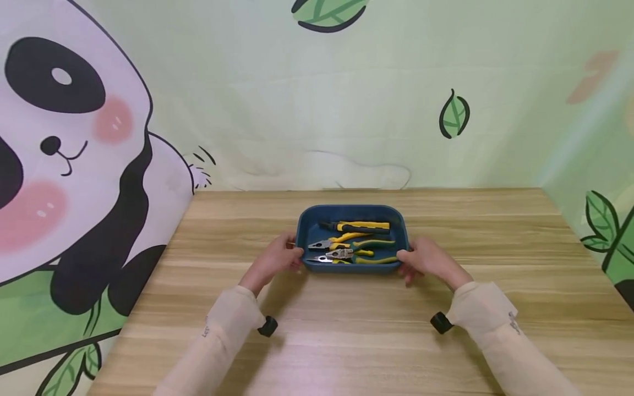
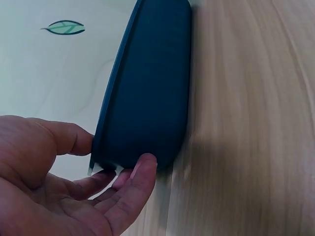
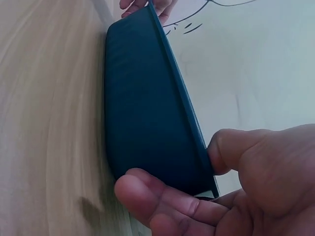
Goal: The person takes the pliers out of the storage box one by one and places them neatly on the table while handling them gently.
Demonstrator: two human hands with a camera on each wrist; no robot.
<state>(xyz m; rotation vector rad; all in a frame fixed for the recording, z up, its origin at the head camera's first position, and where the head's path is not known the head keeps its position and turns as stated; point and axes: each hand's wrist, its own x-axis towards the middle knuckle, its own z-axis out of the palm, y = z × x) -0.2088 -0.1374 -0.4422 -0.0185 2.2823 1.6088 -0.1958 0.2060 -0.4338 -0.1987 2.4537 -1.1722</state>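
A dark blue rectangular tray [image 1: 353,268] with rounded corners sits between both hands in the head view. My left hand [image 1: 278,257] grips its left end, thumb on the rim and fingers against the outer wall. At the opposite end my right hand [image 1: 427,260] holds it the same way, as the right wrist view also shows. Inside lie several pliers: one pair with yellow-and-black handles [image 1: 366,227] at the back, one with a yellow handle [image 1: 353,236], and others with green-and-yellow handles [image 1: 373,260] towards the front, partly overlapping each other.
The tray is over a wood-grain table [image 1: 342,330], whose back edge meets a pale green wall cloth [image 1: 346,110] printed with a panda [image 1: 64,165] and leaves. A black wrist device [image 1: 268,326] sits by the left cuff, another black device [image 1: 441,323] by the right.
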